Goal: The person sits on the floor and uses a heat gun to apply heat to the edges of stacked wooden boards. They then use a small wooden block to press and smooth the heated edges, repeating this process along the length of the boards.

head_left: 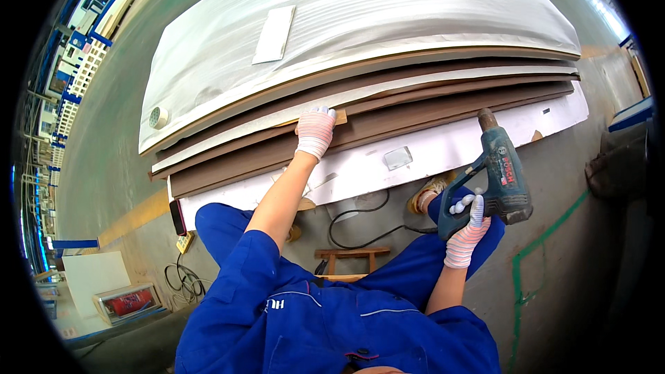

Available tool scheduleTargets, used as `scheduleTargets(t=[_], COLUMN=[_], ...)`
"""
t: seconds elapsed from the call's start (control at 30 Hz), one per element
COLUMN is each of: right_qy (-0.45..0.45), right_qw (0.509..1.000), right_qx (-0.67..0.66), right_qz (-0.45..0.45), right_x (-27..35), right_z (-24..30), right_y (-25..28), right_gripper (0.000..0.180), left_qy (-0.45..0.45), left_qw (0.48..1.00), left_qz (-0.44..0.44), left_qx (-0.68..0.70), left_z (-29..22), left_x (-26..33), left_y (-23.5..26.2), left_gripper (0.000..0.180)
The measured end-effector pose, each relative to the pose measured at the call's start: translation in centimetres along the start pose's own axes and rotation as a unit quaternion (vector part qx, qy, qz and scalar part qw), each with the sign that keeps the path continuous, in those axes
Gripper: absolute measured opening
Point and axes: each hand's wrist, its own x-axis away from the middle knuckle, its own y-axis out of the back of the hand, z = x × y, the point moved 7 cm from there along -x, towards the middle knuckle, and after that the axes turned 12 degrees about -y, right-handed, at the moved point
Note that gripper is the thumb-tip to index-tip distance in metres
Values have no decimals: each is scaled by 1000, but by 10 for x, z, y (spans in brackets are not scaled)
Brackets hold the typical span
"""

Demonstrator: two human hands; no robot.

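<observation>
My right hand [467, 230], in a striped work glove, is wrapped round the handle of a dark teal heat gun [504, 176]. Its nozzle points away from me, over the near edge of the stack. My left hand [316, 132], also gloved, is closed at the edge of the brown panels [260, 157], around a small tan wooden block [340, 118]. Part of the block is hidden by the fingers. Above the brown layers lies a wide panel covered in whitish film [360, 10].
On the film rest a white strip [274, 34] and a roll of tape [158, 118]. A small clear piece [398, 158] lies on the white board [443, 140] below. A black cord [336, 225] runs over the floor by a wooden stool [353, 257]. Another cable [183, 280] coils at left.
</observation>
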Motion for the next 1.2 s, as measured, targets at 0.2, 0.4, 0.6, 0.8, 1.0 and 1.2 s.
scheduleTargets(t=[0.2,0.4,0.6,0.8,1.0,1.2], right_qy=[-3,-12,-61,-33,-36,-34], right_qw=[1000,999,998,999,997,994], right_qx=[2,48,-16,37,72,74], right_qz=[2,-5,14,-8,14,74], right_x=[0,-9,-7,-3,-5,5], right_z=[2,0,-3,1,-4,-13], right_y=[3,5,5,11,-1,-19], right_gripper=[29,27,25,25,22,15], left_qy=[6,11,31,48,46,70], left_qw=[999,995,999,997,998,997], left_qz=[37,95,33,61,46,24], left_qx=[1,9,3,-18,-1,5], left_z=[-6,-1,10,50,54,76], left_x=[-18,-23,-11,37,36,66], left_y=[-3,-3,12,6,8,12], left_gripper=[17,10,12,13,16,18])
